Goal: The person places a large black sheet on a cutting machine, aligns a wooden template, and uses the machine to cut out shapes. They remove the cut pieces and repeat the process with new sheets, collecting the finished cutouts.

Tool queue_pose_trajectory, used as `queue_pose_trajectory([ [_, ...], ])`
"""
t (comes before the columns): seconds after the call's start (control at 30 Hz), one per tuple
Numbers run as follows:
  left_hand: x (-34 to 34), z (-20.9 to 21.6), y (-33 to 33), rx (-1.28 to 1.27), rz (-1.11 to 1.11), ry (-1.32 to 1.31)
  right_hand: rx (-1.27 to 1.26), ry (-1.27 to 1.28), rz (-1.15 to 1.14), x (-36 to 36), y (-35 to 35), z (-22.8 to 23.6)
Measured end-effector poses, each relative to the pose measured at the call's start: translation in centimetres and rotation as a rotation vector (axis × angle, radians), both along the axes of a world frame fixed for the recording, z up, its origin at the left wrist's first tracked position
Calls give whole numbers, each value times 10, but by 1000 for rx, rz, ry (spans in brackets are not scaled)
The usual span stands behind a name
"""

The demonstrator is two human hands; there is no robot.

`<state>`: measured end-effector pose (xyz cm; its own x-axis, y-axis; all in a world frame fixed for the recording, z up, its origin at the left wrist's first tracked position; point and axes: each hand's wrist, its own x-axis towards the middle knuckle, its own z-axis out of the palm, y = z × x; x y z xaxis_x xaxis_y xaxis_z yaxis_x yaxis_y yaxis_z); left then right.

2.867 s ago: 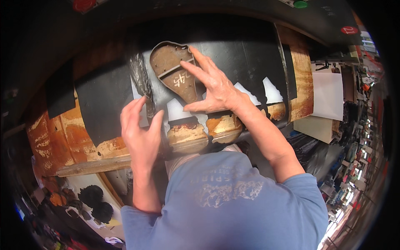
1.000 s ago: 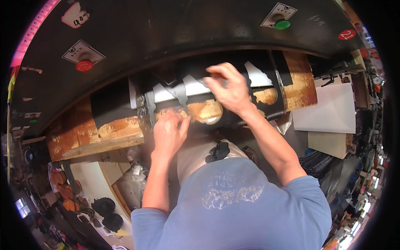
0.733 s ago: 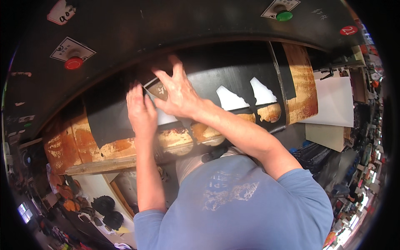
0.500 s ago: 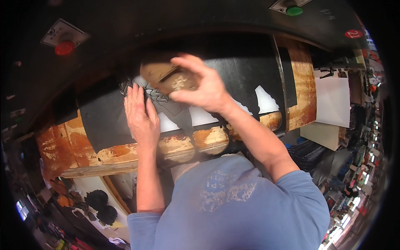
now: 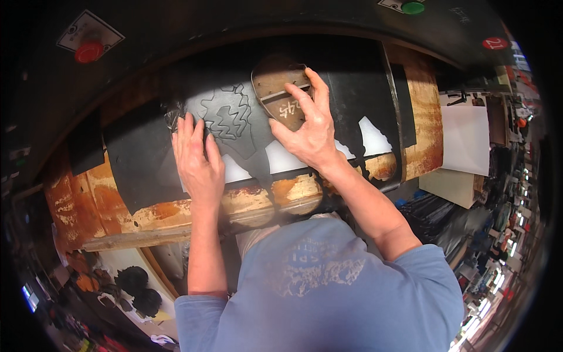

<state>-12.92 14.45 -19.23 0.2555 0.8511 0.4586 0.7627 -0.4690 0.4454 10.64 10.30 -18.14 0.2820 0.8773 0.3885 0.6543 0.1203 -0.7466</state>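
Note:
My left hand lies flat on a black sheet of leather-like material, fingers stretched out and holding nothing. Beside its fingertips, a jagged zigzag outline is cut into the sheet. Further right, a brown cutting die with a metal rim, a crossbar and chalk marks rests over the sheet. My right hand grips it by its right and near edges, thumb at the near side. Whether the die lies fully flat cannot be told. White patches show through cut-away gaps along the sheet's near edge.
A dark machine beam with a red button and a green button spans the far side. Beneath the sheet is a worn wooden board. A thin bar crosses at the right. Round black things lie lower left.
My right hand has carried the cutting die rightward, from above the zigzag outline to a spot beside it. The outline is now uncovered. My left hand has stayed in place.

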Motion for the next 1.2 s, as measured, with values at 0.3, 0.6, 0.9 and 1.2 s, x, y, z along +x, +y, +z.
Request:
queue_pose_trajectory([
  [0.3,9,40,-84,-243,-291,-320,26,-16,-34,-2,4,-6],
  [0.6,27,-2,-127,-54,-405,-162,168,77,-14,31,-25,40],
  [0.9,38,-1,-126,-70,-238,-196,436,-143,-163,132,-65,93],
  [1.2,47,2,-125,-19,-169,-159,7,54,-149,75,-138,-24],
])
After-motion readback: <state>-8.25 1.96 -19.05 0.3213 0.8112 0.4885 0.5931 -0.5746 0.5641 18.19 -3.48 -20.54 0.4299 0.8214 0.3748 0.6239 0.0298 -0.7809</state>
